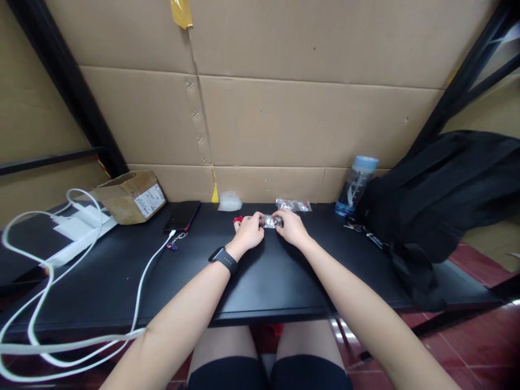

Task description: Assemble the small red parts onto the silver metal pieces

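Note:
Between my two hands lies a small clear plastic packet with something shiny and reddish inside; its contents are too small to name. The fingers of my left hand are closed on the packet's left end, and a dark watch is on that wrist. My right hand pinches the right end. A small red item shows just beside my left hand, partly hidden by it. Behind my right hand is a row of similar clear packets. A stack of clear plastic bags sits behind my left hand.
On the black table, a phone on a white cable, a power strip and an open cardboard box stand at left. At right are a water bottle, keys and a black backpack. Cardboard walls the back.

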Available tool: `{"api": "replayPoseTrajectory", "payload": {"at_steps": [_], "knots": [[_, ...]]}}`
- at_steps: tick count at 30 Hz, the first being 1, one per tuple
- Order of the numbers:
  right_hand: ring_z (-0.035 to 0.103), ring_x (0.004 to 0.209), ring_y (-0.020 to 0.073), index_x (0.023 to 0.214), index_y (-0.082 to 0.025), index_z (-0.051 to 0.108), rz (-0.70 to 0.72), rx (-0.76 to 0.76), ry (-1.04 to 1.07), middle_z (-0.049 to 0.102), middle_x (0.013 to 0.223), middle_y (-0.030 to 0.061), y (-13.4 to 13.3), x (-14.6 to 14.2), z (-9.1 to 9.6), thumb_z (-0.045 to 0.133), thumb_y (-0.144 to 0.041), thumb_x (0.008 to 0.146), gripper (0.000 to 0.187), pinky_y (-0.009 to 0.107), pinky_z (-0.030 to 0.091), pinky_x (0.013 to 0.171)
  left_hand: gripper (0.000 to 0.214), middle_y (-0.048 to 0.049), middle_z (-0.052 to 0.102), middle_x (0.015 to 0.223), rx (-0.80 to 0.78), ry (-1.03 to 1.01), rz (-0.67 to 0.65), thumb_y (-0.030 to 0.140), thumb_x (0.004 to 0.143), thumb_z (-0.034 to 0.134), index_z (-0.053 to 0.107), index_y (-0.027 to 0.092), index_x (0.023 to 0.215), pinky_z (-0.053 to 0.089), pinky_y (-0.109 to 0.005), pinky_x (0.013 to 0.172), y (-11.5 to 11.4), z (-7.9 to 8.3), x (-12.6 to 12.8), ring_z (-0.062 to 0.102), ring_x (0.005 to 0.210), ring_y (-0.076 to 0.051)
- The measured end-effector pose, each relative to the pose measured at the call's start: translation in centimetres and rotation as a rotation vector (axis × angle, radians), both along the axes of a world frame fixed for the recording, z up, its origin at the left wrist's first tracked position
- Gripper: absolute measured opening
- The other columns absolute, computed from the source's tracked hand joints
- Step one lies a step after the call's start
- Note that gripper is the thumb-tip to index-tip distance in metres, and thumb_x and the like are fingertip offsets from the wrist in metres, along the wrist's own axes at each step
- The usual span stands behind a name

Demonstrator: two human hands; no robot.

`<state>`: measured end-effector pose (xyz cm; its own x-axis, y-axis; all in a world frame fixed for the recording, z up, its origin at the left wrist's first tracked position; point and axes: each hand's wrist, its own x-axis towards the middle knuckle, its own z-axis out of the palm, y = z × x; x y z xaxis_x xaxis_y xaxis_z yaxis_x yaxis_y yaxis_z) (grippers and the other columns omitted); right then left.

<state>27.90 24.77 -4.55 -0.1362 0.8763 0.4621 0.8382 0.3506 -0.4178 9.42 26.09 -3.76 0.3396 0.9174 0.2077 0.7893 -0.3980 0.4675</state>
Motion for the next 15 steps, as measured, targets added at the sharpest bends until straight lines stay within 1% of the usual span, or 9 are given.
{"api": "replayPoseTrajectory", "payload": {"at_steps": [3,7,11,15], "knots": [[0.064,0.091,0.0204,0.109,-0.021,0.069,-0.028,-0.050,-0.002,0.067,0.113,0.0064,-0.14,0.14,0.07,0.070,-0.005,0.077,0.037,0.034,0.050,0.088,0.042,-0.0021,0.072,0.122,0.010,0.011,-0.001,0.015,0.084,0.054,0.053,0.030,0.123,0.033,-0.049,0.104,-0.05,-0.18,0.04,0.050,0.130,-0.026],[0.064,0.090,0.0188,0.109,-0.019,0.069,0.018,-0.034,0.055,0.067,0.111,0.0066,0.03,0.04,-0.01,0.069,-0.002,0.076,0.038,0.032,0.050,0.088,0.045,-0.0027,0.070,0.125,-0.002,0.013,-0.024,0.017,0.084,0.053,0.050,0.030,0.127,0.033,-0.050,0.104,0.01,-0.32,0.11,0.049,0.131,-0.026],[0.064,0.097,0.0198,0.110,-0.018,0.069,0.078,-0.041,0.056,0.068,0.108,0.0066,0.16,0.20,-0.06,0.070,-0.003,0.076,0.037,0.032,0.048,0.091,0.045,-0.0030,0.070,0.126,0.015,0.042,-0.055,0.017,0.085,0.053,0.049,0.031,0.128,0.034,-0.051,0.103,0.29,-0.47,-0.08,0.048,0.132,-0.027],[0.059,0.114,0.0263,0.115,-0.022,0.070,0.021,-0.096,-0.085,0.065,0.120,0.0080,-0.40,0.15,0.26,0.072,-0.016,0.082,0.033,0.041,0.041,0.100,0.042,-0.0046,0.068,0.127,0.076,0.100,-0.054,0.022,0.086,0.055,0.048,0.029,0.127,0.032,-0.056,0.103,0.63,-0.74,-0.45,0.046,0.131,-0.029]]}}
